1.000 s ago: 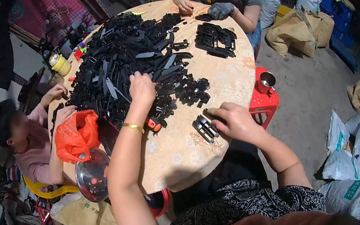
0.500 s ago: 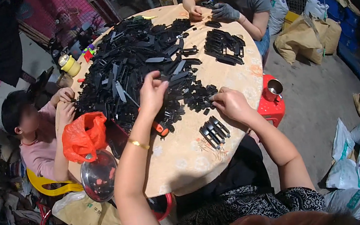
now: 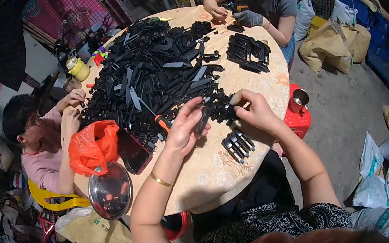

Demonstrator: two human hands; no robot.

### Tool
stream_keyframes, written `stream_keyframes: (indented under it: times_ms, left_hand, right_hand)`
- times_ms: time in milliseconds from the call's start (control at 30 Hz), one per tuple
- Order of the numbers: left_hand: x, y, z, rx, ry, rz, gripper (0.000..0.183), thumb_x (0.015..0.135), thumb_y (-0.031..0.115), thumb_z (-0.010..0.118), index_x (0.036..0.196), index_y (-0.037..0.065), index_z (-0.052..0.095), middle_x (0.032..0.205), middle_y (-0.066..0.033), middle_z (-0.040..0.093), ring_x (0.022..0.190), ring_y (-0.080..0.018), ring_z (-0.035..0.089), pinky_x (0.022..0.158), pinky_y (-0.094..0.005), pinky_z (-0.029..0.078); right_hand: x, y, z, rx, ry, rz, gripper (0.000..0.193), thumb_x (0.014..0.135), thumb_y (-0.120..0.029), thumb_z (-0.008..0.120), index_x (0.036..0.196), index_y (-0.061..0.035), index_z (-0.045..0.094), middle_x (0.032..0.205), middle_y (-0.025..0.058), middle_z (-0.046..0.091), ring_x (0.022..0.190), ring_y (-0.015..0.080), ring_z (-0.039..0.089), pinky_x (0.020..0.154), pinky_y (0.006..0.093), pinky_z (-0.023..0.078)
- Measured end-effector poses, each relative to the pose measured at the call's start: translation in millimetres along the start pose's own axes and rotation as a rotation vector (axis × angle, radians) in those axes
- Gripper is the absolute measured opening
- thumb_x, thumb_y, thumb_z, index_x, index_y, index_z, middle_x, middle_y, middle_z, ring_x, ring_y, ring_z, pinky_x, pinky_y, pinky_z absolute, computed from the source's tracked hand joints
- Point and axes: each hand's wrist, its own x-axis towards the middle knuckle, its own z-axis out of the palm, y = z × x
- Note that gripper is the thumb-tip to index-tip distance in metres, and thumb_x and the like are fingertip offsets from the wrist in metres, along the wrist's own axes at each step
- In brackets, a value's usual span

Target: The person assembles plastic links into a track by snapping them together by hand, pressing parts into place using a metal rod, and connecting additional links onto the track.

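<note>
My left hand (image 3: 186, 127), palm turned up, holds a black plastic piece (image 3: 202, 121) between its fingers. Across from it my right hand (image 3: 258, 111) has thumb and forefinger curled together at the edge of a cluster of small black parts (image 3: 220, 104); whatever they pinch is too small to make out. Just below that hand lies a neat row of black pieces (image 3: 238, 144) with shiny strips. A big heap of black plastic parts (image 3: 149, 62) covers the middle of the round table (image 3: 200, 187). An orange-handled screwdriver (image 3: 161, 123) lies beside my left hand.
On the left are a red plastic bag (image 3: 94, 147), a phone (image 3: 134, 151) and a round clear lid (image 3: 110, 191). Co-workers sit left and far right; finished-looking rows (image 3: 248, 53) lie at the far right. A metal cup (image 3: 299, 98) stands on a red stool (image 3: 296, 118).
My left hand has come back from the heap toward me, turned palm up, and now shows a black piece in it. My right hand has stayed near the small parts.
</note>
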Motion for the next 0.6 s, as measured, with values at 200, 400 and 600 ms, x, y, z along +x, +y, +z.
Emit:
stream_keyframes:
  times_ms: [200,400,600]
  left_hand:
    - [-5.2,8.4,6.6,-0.138,0.029,-0.151,0.034,0.090,0.017,0.051,0.115,-0.006,0.049,0.112,-0.0148,0.055,0.091,-0.0254,0.062,0.071,-0.0276,0.055]
    - [-11.7,2.2,15.2,0.116,-0.165,-0.106,0.034,0.088,0.018,0.054,0.113,-0.005,0.048,0.101,-0.0169,0.060,0.087,-0.0220,0.063,0.071,-0.0247,0.053]
    - [-12.9,-2.1,19.8,0.113,-0.150,-0.085,0.026,0.088,0.019,0.056,0.107,0.002,0.053,0.077,-0.0008,0.057,0.050,-0.0031,0.045,0.041,-0.0143,0.033]
  right_hand:
    - [-5.6,-24.1,17.9,0.417,-0.069,-0.060,0.016,0.078,-0.001,0.057,0.093,0.0010,0.062,0.084,0.0028,0.061,0.071,0.0085,0.057,0.064,0.0221,0.048]
    - [-3.9,-29.2,27.5,0.325,0.126,-0.313,0.015,0.074,0.001,0.061,0.088,0.0000,0.065,0.082,0.0064,0.061,0.069,0.0105,0.059,0.061,0.0215,0.048]
    - [-8.1,-37.5,27.7,0.090,0.271,-0.501,0.015,0.070,0.003,0.064,0.084,-0.0013,0.065,0.076,0.0091,0.060,0.065,0.0173,0.059,0.056,0.0254,0.048]
